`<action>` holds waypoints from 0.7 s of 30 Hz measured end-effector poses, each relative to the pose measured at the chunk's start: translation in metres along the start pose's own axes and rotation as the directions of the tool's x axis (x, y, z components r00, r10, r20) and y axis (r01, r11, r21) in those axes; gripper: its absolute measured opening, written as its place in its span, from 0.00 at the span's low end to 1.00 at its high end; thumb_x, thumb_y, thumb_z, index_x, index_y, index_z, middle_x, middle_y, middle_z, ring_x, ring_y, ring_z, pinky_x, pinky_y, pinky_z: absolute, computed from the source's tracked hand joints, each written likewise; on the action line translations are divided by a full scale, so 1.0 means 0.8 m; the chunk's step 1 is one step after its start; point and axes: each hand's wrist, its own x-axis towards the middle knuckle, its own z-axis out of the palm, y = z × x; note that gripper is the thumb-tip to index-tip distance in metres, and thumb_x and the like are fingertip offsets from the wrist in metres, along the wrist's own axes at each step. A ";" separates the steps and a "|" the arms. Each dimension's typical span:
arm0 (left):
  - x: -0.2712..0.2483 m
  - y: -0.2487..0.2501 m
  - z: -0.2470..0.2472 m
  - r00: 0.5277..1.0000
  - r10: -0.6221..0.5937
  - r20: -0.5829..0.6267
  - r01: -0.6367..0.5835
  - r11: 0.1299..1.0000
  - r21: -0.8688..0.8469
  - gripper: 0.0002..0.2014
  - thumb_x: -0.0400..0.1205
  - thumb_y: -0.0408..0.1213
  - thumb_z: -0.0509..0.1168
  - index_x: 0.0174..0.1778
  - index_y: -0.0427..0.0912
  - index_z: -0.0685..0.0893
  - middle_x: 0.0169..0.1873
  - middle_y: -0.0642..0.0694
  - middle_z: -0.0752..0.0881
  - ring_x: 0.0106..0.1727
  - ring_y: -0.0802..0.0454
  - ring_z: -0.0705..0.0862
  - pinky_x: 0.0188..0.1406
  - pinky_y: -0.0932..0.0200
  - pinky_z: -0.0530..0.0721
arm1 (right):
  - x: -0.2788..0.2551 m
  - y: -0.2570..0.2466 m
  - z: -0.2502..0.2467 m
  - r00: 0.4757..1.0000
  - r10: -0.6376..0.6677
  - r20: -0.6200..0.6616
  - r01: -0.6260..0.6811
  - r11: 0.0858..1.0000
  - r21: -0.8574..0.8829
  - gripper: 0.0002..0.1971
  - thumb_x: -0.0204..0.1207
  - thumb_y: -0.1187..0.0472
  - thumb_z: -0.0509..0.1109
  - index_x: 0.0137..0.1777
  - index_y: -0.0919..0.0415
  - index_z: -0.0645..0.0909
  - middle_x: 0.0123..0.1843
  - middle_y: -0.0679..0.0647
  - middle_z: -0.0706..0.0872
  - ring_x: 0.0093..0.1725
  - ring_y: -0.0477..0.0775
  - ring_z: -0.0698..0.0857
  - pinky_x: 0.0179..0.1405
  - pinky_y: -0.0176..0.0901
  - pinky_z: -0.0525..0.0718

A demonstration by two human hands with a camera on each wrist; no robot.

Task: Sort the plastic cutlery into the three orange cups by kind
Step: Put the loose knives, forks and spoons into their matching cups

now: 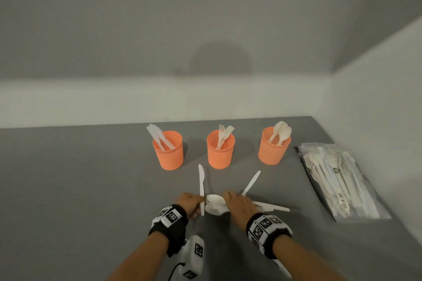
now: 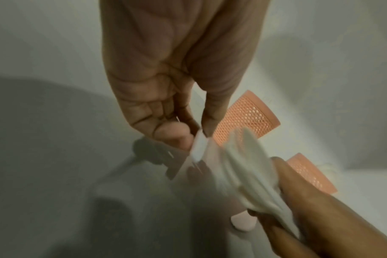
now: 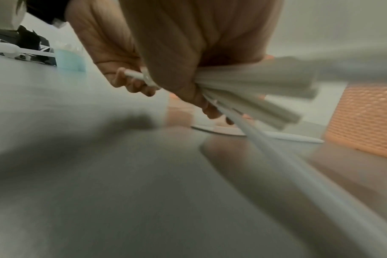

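Three orange cups stand in a row: the left cup (image 1: 169,151) holds knives, the middle cup (image 1: 220,150) forks, the right cup (image 1: 273,147) spoons. In front of them my left hand (image 1: 193,204) pinches a white knife (image 1: 201,186) near its handle end between thumb and fingers; the same left hand (image 2: 197,137) shows this in its wrist view. My right hand (image 1: 237,206) grips a bundle of cutlery (image 1: 214,206) with spoon bowls at the left and handles (image 3: 254,87) fanning out to the right. Another knife (image 1: 251,182) lies loose on the table.
A clear plastic bag of more cutlery (image 1: 338,180) lies at the right by the white wall. The grey table (image 1: 80,178) ends at a wall behind the cups. A white device with markers (image 1: 193,255) hangs under my left forearm.
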 end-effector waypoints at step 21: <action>-0.104 -0.047 0.007 0.992 -0.008 0.125 0.004 0.999 0.033 0.11 0.81 0.24 0.62 0.34 0.40 0.72 0.24 0.47 0.81 0.16 0.61 0.80 0.17 0.68 0.80 | 0.044 0.100 -0.042 0.975 -0.148 0.167 0.178 0.967 -0.182 0.15 0.80 0.55 0.63 0.61 0.62 0.81 0.64 0.62 0.76 0.57 0.66 0.84 0.54 0.53 0.81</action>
